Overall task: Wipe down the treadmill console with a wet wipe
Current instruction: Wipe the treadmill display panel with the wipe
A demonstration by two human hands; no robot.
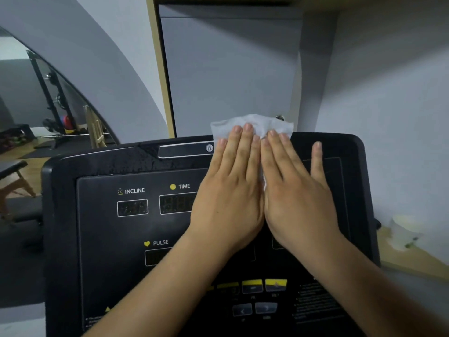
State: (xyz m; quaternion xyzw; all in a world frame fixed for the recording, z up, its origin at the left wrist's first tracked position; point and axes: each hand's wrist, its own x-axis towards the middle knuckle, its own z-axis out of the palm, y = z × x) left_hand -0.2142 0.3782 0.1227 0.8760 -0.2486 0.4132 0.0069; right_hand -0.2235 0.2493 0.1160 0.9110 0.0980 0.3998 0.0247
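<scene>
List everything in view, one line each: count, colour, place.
treadmill console: one, black, fills the lower middle.
wet wipe: one, white, on the console's top edge, under both hands' fingers.
yellow buttons: a short row, partly hidden, low on the console.
arrow buttons: two, grey, below the yellow ones.
mirror: one, silvery, left wall.
bench: one, black pad, wooden legs, far left.
container: one, white, blurred, far right.
left hand: one, flat on the wipe.
right hand: one, flat beside it.

Left hand and right hand flat, side by side, pressing wet wipe onto console top edge.
</scene>
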